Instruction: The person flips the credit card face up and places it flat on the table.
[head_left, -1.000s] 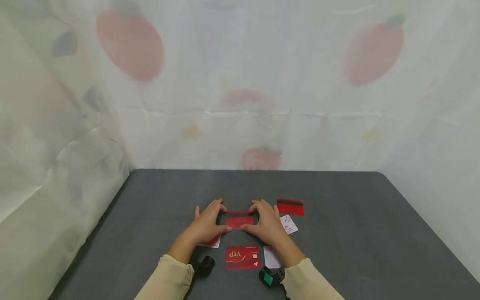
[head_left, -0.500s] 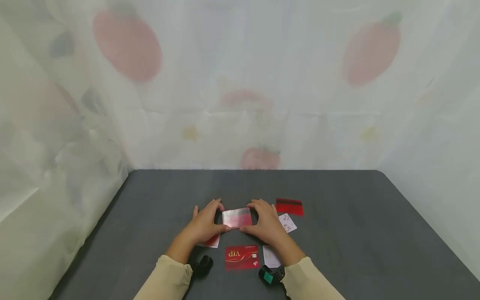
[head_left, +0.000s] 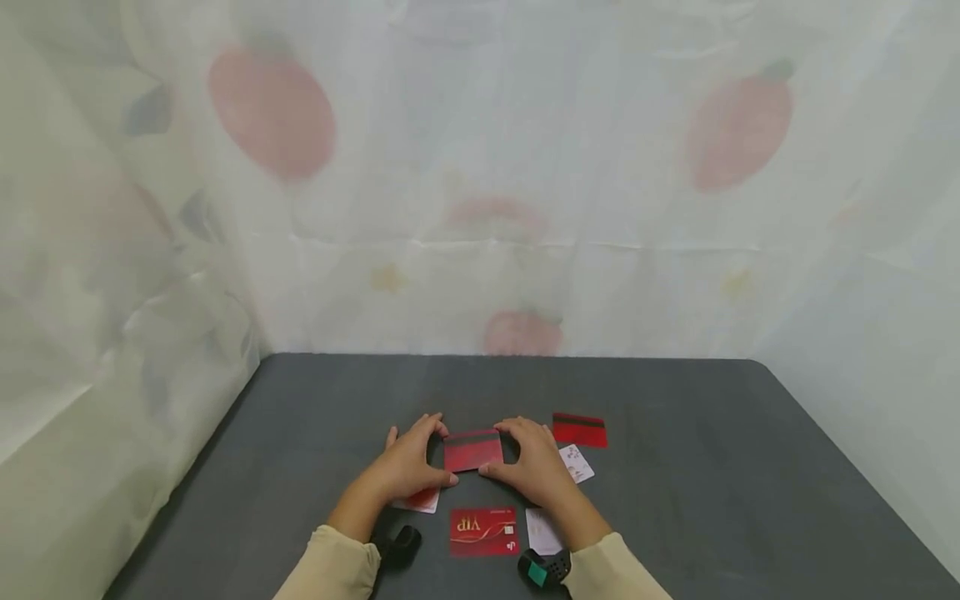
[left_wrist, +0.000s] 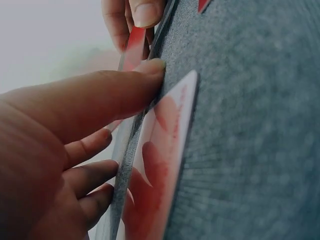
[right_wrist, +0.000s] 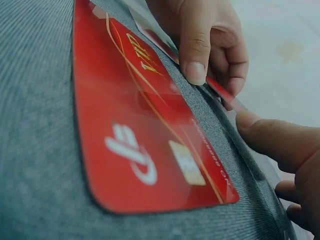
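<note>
From where I stand, the person holds one striped red card between two hands, straight out in front, over the middle of the tabletop. The left hand has its end of the card, thumb at the near edge and fingertips at the far corner; the right hand mirrors it at the other end. Each grip is a curved, light one, spread about as wide as the card's short side. I'd say the edges are used because a thin card offers little else to pinch, and two ends held together keep it steady with its dark stripe showing. It looks tipped a little; I can't tell whether its lower edge touches the tabletop.

Loose cards lie flat around the arms, probably spread so each is within easy reach. Nearest the person is a VIP card, its lettering upside down from that side. A pale card sits just beside it, partly under the right forearm. A red-and-white card lies beneath the left wrist. Past the right hand are a white printed card and another red card.
</note>
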